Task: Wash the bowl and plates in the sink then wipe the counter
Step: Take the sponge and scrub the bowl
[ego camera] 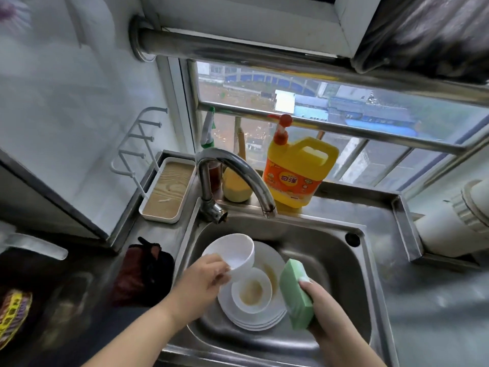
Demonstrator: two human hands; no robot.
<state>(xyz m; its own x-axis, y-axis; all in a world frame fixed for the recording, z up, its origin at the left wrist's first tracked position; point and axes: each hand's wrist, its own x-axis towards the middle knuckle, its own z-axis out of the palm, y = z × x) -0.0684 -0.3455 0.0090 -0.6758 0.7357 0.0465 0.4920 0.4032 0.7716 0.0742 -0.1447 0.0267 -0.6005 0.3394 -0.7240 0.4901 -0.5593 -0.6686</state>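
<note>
Left hand (pixel 205 278), lower centre of the frame: thumb and fingers pinch the near rim of the white bowl (pixel 232 251), which is lifted and tilted above the stack, mouth turned toward the upper left. Inside looks mostly clean; cannot tell if wet.

Right hand (pixel 321 311), lower right of centre: fingers wrapped round the lower end of a green sponge (pixel 295 292), held upright just right of the stack and apart from the bowl.

Plates (pixel 254 320): a white stack lying in the steel sink (pixel 341 263), centre of the basin. A smaller dish (pixel 251 290) sits on top with a brown smear in its well; more brown streaks show on the plate under it.

Tap (pixel 238 170) arches over the basin from the upper left; no water seen running. Yellow detergent jug (pixel 299 172) with a red pump stands on the ledge behind the sink, upper centre. No suds visible on the sponge.

Step in hand, as judged: the very start of washing, with the bowl taken up first and the plates untouched. The tabletop (pixel 428 313) wipe is a long way off.

Next move likely calls for bringing sponge and bowl together, the left hand keeping its pinch firm against the scrubbing push. Soap or water may be needed first. Risk: a thin rim grip on a slick bowl directly over the stack; a slip would chip something.
</note>
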